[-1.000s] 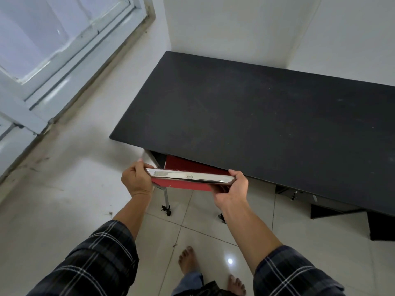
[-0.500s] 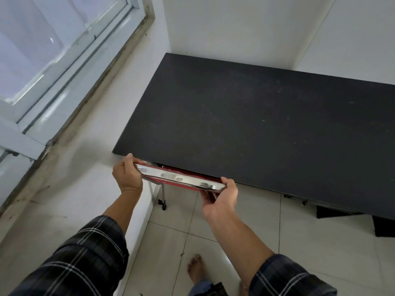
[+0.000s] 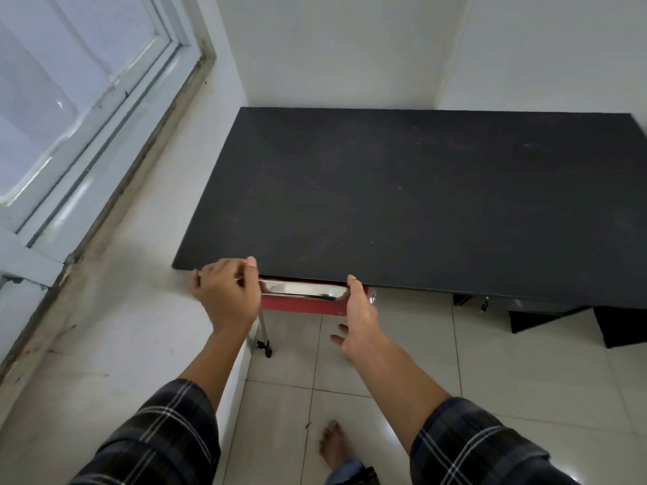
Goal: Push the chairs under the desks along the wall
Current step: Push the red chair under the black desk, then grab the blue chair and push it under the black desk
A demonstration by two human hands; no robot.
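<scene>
A red chair (image 3: 301,305) with a chrome top rail (image 3: 301,290) stands almost wholly under the front left edge of the black desk (image 3: 420,197); only its backrest and one chrome leg (image 3: 263,330) show. My left hand (image 3: 227,295) hovers over the rail's left end, fingers loosened and lifted, one fingertip above the desk edge. At the backrest's right end my right hand (image 3: 360,316) has its fingers spread, with the palm beside the chair.
White walls close the desk in at the back and right. A raised white ledge (image 3: 122,309) and a window (image 3: 70,99) run along the left. Dark desk supports (image 3: 560,316) show under the desk's right part. My bare foot (image 3: 332,446) stands on the tiled floor.
The chair has slid further under the desk, so less of its red back shows. Both hands, which gripped the chrome rail before, have loosened and spread their fingers.
</scene>
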